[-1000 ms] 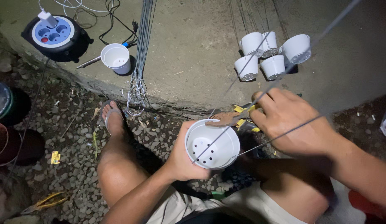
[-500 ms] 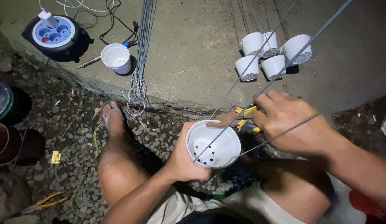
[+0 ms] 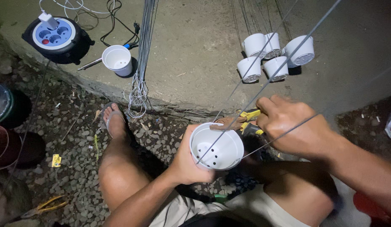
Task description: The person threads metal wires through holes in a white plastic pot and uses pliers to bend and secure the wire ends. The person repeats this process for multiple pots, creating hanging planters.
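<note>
My left hand (image 3: 188, 162) grips a small white plastic pot (image 3: 216, 146) with holes in its bottom, held over my lap. My right hand (image 3: 293, 126) is closed on yellow-handled pliers (image 3: 241, 121) whose jaws sit at the pot's far rim. Thin metal wires (image 3: 267, 80) run from the pot up and to the right, across my right hand.
Several white pots (image 3: 274, 56) hang in a cluster over the concrete slab. A single white pot (image 3: 117, 59), a screwdriver (image 3: 91, 64) and a round extension reel (image 3: 56, 37) lie on the slab. A wire bundle (image 3: 141, 75) hangs left. Gravel, my sandalled foot (image 3: 113, 120) and dark buckets (image 3: 10, 126) lie below.
The pot and both hands have stayed almost in place; my right hand with the pliers has shifted slightly at the pot's rim.
</note>
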